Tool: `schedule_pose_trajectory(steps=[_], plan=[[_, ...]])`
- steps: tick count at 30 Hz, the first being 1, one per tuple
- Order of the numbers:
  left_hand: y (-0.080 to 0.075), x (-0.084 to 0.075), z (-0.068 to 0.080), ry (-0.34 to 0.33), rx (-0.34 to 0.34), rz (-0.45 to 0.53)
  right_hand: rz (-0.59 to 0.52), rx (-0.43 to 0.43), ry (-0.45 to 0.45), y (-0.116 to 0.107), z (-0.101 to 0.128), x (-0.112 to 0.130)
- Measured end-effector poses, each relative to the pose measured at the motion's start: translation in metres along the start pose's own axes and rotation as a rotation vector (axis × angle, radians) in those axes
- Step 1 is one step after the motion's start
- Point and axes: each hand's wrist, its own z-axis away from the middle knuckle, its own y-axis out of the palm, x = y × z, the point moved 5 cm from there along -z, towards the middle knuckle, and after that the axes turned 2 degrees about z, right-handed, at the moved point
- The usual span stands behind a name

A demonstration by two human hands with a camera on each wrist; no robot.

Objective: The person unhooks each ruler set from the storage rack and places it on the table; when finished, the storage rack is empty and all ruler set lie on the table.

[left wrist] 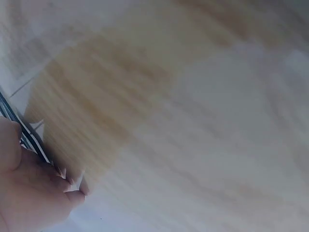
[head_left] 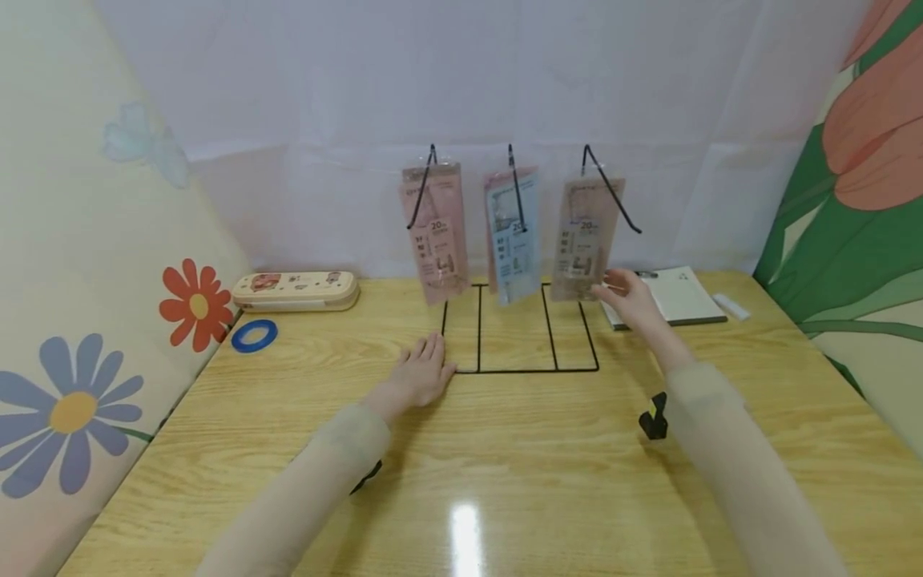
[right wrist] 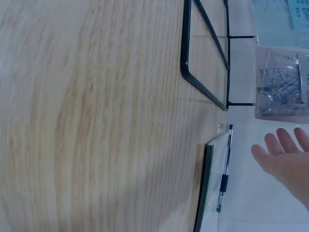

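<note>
A black wire rack [head_left: 515, 372] stands on the wooden table with three hooks, each holding flat plastic packets. A pink packet [head_left: 437, 240] hangs in front on the left hook, a light blue packet [head_left: 513, 240] on the middle one. On the right hook is a grey-brown packet [head_left: 582, 232]; clear pieces show inside this packet [right wrist: 280, 87] in the right wrist view. My left hand [head_left: 420, 370] rests on the table at the rack base's left front corner, fingers extended. My right hand [head_left: 629, 298] is raised at the grey-brown packet's lower right edge, fingers loosely spread.
A notepad [head_left: 681, 292] with a pen [right wrist: 224, 181] on it lies behind the right hand, beside a small white block [head_left: 731, 306]. At the back left sit a cream pencil case [head_left: 296, 291] and a blue ring [head_left: 254, 336]. White cloth [head_left: 360, 96] hangs behind the rack.
</note>
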Motion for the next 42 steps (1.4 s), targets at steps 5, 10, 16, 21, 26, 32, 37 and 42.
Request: schedule_pose_trajectory(steps=[5, 10, 16, 21, 26, 32, 37, 42], plan=[[-0.003, 0.0, 0.001, 0.017, 0.011, -0.01, -0.001, -0.03, 0.008, 0.002, -0.007, 0.001], [-0.004, -0.001, 0.002, 0.036, 0.019, -0.027, -0.005, -0.011, 0.029, 0.005, -0.011, 0.002], [-0.004, -0.001, 0.002, 0.044, 0.021, -0.034, -0.066, 0.069, 0.052, 0.015, -0.013, 0.004], [-0.005, -0.001, 0.002, 0.045, 0.025, -0.043, -0.106, 0.035, 0.046, 0.016, -0.01, 0.007], [-0.007, -0.002, 0.002, 0.049, 0.019, -0.044, -0.089, 0.024, 0.05, 0.015, -0.004, 0.008], [-0.008, -0.002, 0.003, 0.047, 0.015, -0.044, -0.115, 0.082, 0.081, 0.011, 0.02, 0.007], [-0.008, 0.0, 0.002, 0.042, 0.008, -0.048, -0.183, 0.127, 0.085, 0.006, 0.05, 0.008], [-0.006, -0.002, 0.001, 0.047, 0.009, -0.049, -0.174, 0.146, 0.085, -0.001, 0.083, 0.005]])
